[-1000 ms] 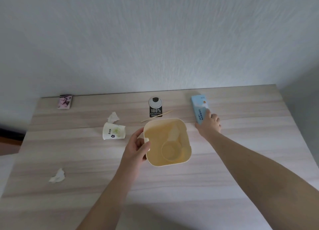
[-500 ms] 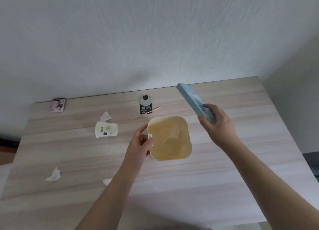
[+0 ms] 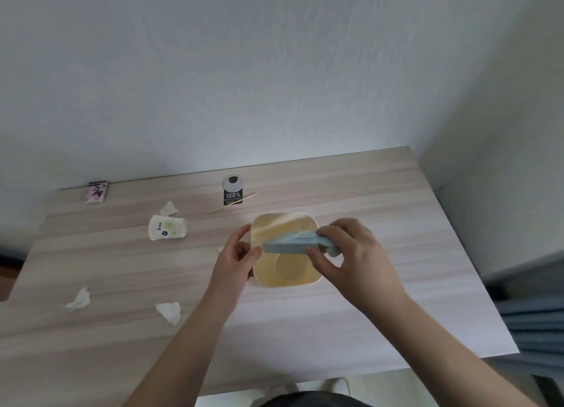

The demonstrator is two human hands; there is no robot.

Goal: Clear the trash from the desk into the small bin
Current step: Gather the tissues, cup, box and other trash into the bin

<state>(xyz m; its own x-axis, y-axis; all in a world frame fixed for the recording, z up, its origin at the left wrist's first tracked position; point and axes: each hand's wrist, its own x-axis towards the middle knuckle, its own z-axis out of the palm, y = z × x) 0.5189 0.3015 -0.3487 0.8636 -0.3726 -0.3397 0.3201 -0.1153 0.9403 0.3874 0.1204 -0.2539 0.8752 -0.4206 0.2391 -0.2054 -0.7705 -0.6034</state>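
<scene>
A light-blue carton point(image 3: 290, 244) is gripped by the right hand point(image 3: 351, 257) directly over the mouth of the small yellow bin point(image 3: 285, 280) on the wooden desk point(image 3: 381, 300). The bin's left rim is clasped by the left hand point(image 3: 236, 260).

Soft, cool daylight fills the scene, brightest on the wall point(image 3: 274, 71) and on the far middle of the table point(image 3: 366, 193), where a pale sheen lies across the wood grain. The near table edge and the lower corners fall dim. Shadows are faint and diffuse. The wide lens bends the table edges outward. The blue carton point(image 3: 290, 244) and the right hand point(image 3: 351, 254) are smeared with motion blur; small print is unreadable.
</scene>
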